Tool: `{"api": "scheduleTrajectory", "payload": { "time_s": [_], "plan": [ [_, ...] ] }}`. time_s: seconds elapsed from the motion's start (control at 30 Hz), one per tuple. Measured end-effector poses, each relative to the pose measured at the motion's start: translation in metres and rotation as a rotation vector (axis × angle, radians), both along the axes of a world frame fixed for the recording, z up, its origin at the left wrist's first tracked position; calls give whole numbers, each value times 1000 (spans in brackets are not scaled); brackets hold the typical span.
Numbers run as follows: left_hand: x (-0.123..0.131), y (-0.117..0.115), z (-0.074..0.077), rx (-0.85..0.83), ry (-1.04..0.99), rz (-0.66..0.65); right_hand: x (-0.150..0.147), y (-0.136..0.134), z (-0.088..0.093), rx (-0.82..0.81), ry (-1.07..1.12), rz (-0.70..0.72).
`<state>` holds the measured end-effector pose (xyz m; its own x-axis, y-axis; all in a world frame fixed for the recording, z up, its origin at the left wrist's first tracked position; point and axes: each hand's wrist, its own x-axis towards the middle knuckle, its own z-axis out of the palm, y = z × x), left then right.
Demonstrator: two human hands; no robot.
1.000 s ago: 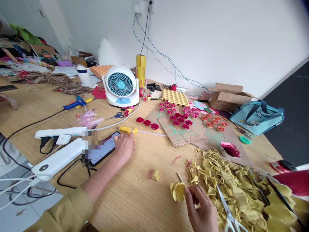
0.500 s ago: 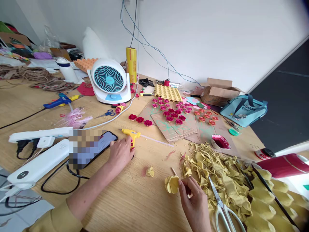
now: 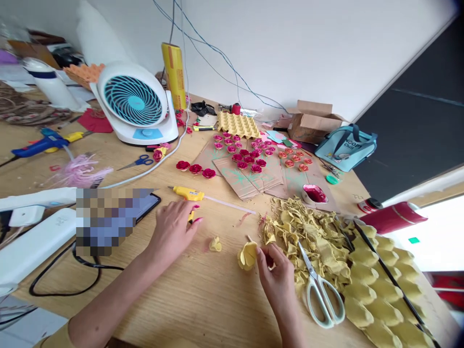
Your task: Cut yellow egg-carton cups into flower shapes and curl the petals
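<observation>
My right hand [image 3: 277, 270] pinches the edge of a pale-yellow flower [image 3: 247, 256] made of egg-carton pulp, just above the table. A thin stick pokes up behind its petals. Left of it lies a smaller yellow carton piece [image 3: 215, 244]. My left hand [image 3: 174, 224] is at the handle of a yellow glue gun [image 3: 188, 193], thumb and forefinger apart around it; whether they touch it I cannot tell. The gun lies on its side, a clear glue stick [image 3: 232, 206] trailing from its back. White-handled scissors [image 3: 319, 287] rest beside my right hand, near torn carton scraps [image 3: 311, 241].
Painted dark pink flowers [image 3: 250, 157] and orange ones [image 3: 295, 157] sit on cardboard [image 3: 239, 180], near a dish of red paint [image 3: 314, 193]. Left are a phone [image 3: 145, 210], power strips [image 3: 39, 246] and a fan [image 3: 134, 104]. Egg trays [image 3: 384, 285] fill the right.
My left thumb and fingers have spread apart at the glue gun's handle. My right hand still holds the flower, now turned a little. The whole view has shifted.
</observation>
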<state>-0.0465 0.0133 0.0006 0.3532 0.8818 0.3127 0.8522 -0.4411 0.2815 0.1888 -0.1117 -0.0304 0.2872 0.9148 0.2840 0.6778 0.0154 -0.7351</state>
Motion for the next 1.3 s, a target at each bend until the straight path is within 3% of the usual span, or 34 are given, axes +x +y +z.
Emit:
{"api": "scheduleTrajectory", "payload": {
  "time_s": [0.13,0.2,0.27,0.47,0.73,0.87,1.3],
  "plan": [
    [25,-27,17,-190,-251,-461,-6,0,5,-13,0,3],
    [37,-39,22,-280,-245,-623,-7,-1,7,-21,-3,12],
    [47,-46,22,-332,-227,-687,-8,-2,10,-23,-11,24],
    [59,-46,9,-391,-182,-720,-6,-4,12,-31,-11,33],
    [65,-42,-3,-390,-361,-668,10,-12,18,-5,114,6],
    [69,-46,-9,-427,-380,-666,10,-13,21,-48,117,74],
    [71,-50,-16,-421,-314,-696,5,-9,11,-128,19,69]
  ]
}}
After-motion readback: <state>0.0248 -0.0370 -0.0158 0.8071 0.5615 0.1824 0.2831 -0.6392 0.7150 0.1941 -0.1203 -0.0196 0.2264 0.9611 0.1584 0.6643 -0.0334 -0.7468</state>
